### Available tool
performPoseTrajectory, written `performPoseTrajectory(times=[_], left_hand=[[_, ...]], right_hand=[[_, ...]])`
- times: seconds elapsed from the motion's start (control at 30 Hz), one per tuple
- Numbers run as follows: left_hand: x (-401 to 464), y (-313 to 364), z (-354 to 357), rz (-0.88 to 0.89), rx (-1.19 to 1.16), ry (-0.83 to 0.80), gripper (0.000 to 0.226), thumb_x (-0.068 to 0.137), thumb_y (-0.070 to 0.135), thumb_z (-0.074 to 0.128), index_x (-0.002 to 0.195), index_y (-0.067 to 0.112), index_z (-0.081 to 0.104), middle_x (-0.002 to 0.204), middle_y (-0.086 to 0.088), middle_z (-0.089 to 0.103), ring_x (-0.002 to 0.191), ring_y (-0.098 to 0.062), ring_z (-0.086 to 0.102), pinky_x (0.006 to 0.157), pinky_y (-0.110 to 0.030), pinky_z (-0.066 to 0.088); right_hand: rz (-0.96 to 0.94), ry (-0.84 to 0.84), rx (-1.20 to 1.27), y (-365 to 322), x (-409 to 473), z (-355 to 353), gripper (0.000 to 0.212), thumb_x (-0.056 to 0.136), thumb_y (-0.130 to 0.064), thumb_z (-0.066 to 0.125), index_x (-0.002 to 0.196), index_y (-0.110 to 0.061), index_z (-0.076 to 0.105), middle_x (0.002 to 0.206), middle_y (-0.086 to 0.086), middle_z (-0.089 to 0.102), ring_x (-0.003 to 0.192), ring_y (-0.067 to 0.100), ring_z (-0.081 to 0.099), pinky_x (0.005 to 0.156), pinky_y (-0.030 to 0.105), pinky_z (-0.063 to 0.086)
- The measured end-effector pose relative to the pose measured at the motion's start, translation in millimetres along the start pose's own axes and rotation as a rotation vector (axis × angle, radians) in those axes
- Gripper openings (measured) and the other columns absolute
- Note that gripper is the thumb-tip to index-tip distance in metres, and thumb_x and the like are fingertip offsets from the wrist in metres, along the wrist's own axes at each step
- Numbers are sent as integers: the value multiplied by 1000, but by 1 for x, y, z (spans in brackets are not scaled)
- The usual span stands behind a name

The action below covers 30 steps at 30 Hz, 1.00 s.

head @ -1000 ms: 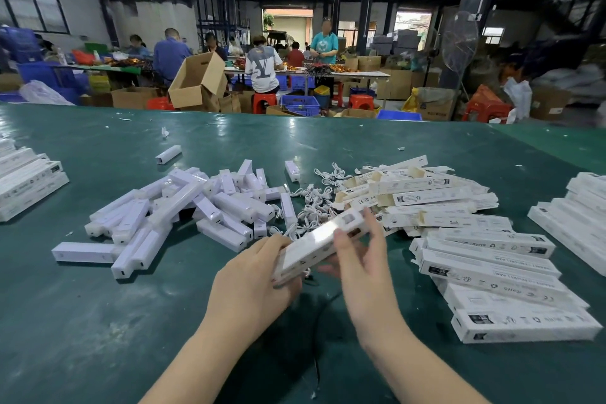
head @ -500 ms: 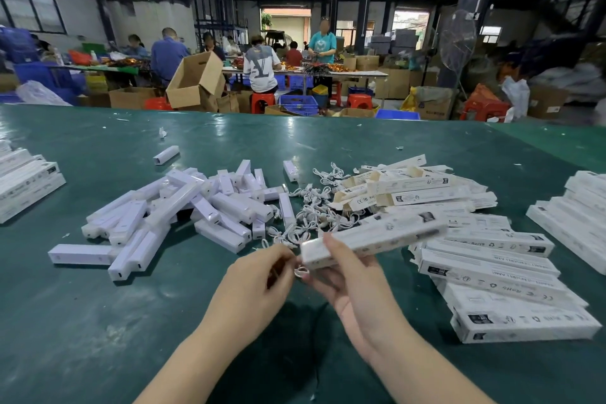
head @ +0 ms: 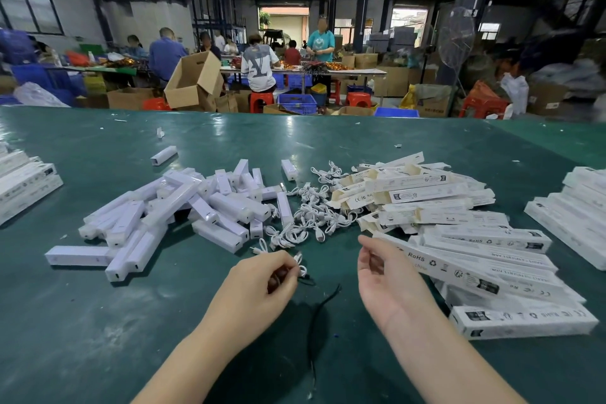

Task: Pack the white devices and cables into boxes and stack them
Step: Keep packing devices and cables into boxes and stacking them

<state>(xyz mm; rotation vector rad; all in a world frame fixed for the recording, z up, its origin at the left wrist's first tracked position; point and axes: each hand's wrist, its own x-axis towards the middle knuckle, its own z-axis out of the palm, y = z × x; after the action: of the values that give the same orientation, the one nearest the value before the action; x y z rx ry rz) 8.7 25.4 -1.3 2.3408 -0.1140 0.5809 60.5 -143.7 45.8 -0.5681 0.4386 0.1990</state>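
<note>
While the left hand (head: 262, 282) pinches a white cable (head: 300, 267) — packing bench
Right hand (head: 383, 275) hangs loosely curled, holding nothing — beside the stacked boxes (head: 485, 272).

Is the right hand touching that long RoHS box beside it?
Cannot tell. In the head view the right hand, fingers loosely curled and empty, overlaps the near end of the RoHS box, hiding any contact or gap.

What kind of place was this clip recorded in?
Most likely a warehouse packing floor: a long green work table piled with white devices and printed boxes, other workers seated at tables, and cardboard cartons around them.
</note>
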Motion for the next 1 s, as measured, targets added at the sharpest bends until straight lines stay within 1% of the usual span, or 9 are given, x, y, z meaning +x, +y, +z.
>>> performPoseTrajectory(times=[0.13, 0.3, 0.4, 0.5, 0.57, 0.7, 0.77, 0.83, 1.0], left_hand=[[0, 0, -1, -10, -12, -7, 15, 89, 23, 62, 78, 33, 60, 68, 17, 57, 61, -7, 49, 59, -15, 39], [0, 1, -2, -26, -14, -5, 14, 89, 24, 61, 78, 33, 59, 68, 16, 57, 61, -9, 48, 60, -19, 42], [0, 2, -4, -57, 19, 10, 13, 89, 26, 60, 78, 33, 59, 71, 16, 58, 65, -9, 51, 63, -23, 46], [1, -2, -6, -92, 94, 53, 13, 88, 24, 59, 79, 33, 59, 76, 18, 57, 75, -3, 52, 66, -18, 41], [3, -8, -8, -118, 187, 79, 9, 89, 24, 58, 92, 32, 61, 93, 19, 56, 93, -2, 50, 78, -18, 39], [12, -27, -13, -297, 447, 58, 46, 95, 36, 48, 139, 28, 41, 149, 5, 35, 136, -18, 28, 107, -33, 30], [15, -35, -15, -375, 505, -22, 55, 99, 43, 36, 150, 33, 21, 160, 7, 12, 147, -18, 10, 115, -38, 18], [17, -39, -14, -418, 542, -107, 54, 100, 45, 28, 152, 36, 13, 162, 10, 5, 148, -17, 3, 118, -41, 12], [19, -36, -22, -420, 627, 126, 39, 96, 36, 41, 133, 27, 48, 133, 5, 49, 123, -25, 43, 100, -36, 32]], right_hand=[[-27, 43, 6, -6, 8, -2, 14, 92, 6, 49, 84, -5, 53, 81, 8, 54, 67, 13, 52, 55, 16, 47], [-35, 57, -84, -11, 13, -6, 20, 102, -23, 40, 104, -9, 55, 82, 4, 58, 65, 16, 49, 57, 26, 39], [1, 33, -111, -10, 11, -6, 40, 102, -38, 36, 94, -8, 61, 73, 4, 57, 60, 18, 46, 54, 28, 37], [41, 1, -142, -6, 11, -6, 40, 101, -34, 38, 86, -7, 62, 60, 3, 52, 52, 16, 42, 52, 27, 36], [66, -21, -164, -3, 11, -6, 32, 99, -25, 40, 83, -7, 62, 57, 2, 50, 50, 15, 41, 51, 26, 36], [100, -64, -235, 1, 11, -6, 24, 96, -16, 43, 83, -7, 62, 53, 1, 50, 45, 14, 42, 48, 25, 37], [105, -79, -278, 4, 11, -7, 22, 94, -14, 45, 83, -7, 62, 53, 1, 50, 44, 13, 42, 48, 25, 37], [110, -91, -308, 6, 12, -7, 20, 93, -13, 46, 83, -7, 62, 52, 0, 50, 43, 13, 42, 47, 24, 37], [116, -113, -362, 6, 13, -8, 18, 92, -12, 48, 82, -7, 62, 52, 0, 50, 44, 13, 42, 44, 23, 39]])
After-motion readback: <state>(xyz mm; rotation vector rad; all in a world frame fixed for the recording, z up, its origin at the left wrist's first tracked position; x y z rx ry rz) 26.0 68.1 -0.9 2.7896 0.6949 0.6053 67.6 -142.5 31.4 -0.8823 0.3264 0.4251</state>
